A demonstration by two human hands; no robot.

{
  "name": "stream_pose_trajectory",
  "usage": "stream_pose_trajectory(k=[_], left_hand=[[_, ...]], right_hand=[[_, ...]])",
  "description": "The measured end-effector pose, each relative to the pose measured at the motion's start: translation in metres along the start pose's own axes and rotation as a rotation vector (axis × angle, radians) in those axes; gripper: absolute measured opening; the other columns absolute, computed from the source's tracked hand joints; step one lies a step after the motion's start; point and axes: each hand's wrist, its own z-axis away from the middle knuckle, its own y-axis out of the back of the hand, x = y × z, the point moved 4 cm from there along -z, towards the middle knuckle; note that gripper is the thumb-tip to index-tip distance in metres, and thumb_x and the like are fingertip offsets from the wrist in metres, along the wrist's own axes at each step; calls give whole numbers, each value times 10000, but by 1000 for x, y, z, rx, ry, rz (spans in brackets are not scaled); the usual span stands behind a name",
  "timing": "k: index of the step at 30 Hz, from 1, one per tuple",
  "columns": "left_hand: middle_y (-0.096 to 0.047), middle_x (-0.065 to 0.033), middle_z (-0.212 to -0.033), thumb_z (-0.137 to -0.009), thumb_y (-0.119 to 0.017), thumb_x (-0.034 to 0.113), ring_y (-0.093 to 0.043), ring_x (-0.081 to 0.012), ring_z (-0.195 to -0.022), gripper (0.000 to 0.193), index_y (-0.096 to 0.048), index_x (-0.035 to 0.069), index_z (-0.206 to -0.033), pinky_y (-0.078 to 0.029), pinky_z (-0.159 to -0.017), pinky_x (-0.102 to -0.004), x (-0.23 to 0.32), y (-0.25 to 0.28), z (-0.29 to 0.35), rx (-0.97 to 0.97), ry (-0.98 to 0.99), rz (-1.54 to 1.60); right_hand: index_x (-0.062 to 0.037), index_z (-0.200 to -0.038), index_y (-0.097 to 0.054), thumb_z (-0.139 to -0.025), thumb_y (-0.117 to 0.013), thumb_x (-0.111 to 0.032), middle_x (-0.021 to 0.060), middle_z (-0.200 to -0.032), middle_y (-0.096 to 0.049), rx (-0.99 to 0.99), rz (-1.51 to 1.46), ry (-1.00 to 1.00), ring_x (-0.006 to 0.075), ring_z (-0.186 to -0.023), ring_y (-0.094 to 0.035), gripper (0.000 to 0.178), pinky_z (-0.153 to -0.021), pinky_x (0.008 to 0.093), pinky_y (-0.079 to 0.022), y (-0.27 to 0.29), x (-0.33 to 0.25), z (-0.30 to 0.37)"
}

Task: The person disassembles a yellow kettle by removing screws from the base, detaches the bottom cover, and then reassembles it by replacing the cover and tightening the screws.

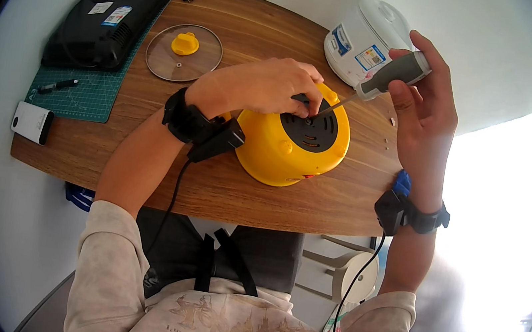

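Observation:
An upturned yellow electric pot rests on the table, its round black vented base plate facing up and tilted toward the right. My right hand grips the grey handle of a screwdriver between thumb and fingers. The screwdriver's thin shaft slants down left to the middle of the plate. My left hand reaches over the pot with fingers curled together at the plate, close to the screwdriver's tip. Whatever lies between those fingertips is hidden. Both wrists wear black strapped devices with cables.
A glass lid with a yellow knob lies behind the pot. A white rice cooker stands at the back. On the left are a black appliance, a green cutting mat, a pen and a white box-shaped device. Small bits lie at right.

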Motion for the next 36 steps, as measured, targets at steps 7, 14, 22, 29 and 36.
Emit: stream_pose_trajectory(k=[7, 14, 22, 29, 36], left_hand=[[-550, -161, -1440, -912, -690, 133, -572, -334, -1261, 107, -756, 83, -982, -468, -1055, -395, 0, 0, 1, -12, 34, 8], [-542, -160, -1453, -913, -692, 129, -560, -335, -1280, 117, -770, 89, -990, -458, -1077, -399, 0, 0, 1, -13, 36, 9], [-539, -161, -1456, -910, -697, 108, -548, -338, -1297, 117, -772, 90, -997, -448, -1098, -391, -1, -1, 1, -12, 55, 19], [-535, -158, -1463, -918, -688, 122, -545, -335, -1303, 108, -766, 98, -989, -453, -1094, -393, 0, 0, 1, -24, 58, 10], [-534, -158, -1464, -920, -683, 117, -554, -335, -1292, 99, -757, 93, -982, -457, -1089, -398, 2, 0, 1, -28, 58, 13]], right_hand=[[-150, -1447, -504, -954, -658, -24, 118, -1179, -689, 22, -39, -33, 217, -1067, -680, 531, -994, 368, -547, 3, 15, -2], [-176, -1470, -506, -947, -675, -47, 119, -1132, -695, -1, 106, 67, 214, -994, -698, 565, -936, 371, -574, 2, 4, -1], [-174, -1365, -633, -877, -771, -80, 96, -1156, -681, 29, 254, 60, 197, -992, -683, 515, -888, 341, -590, 3, -16, -9], [-114, -1225, -688, -821, -829, -110, 80, -1146, -653, 129, -166, -6, 189, -1037, -668, 428, -946, 338, -572, -1, -14, -9], [-44, -1246, -635, -853, -710, 8, 77, -1146, -666, 112, 90, 101, 205, -1097, -662, 403, -992, 362, -540, 3, -10, -8]])
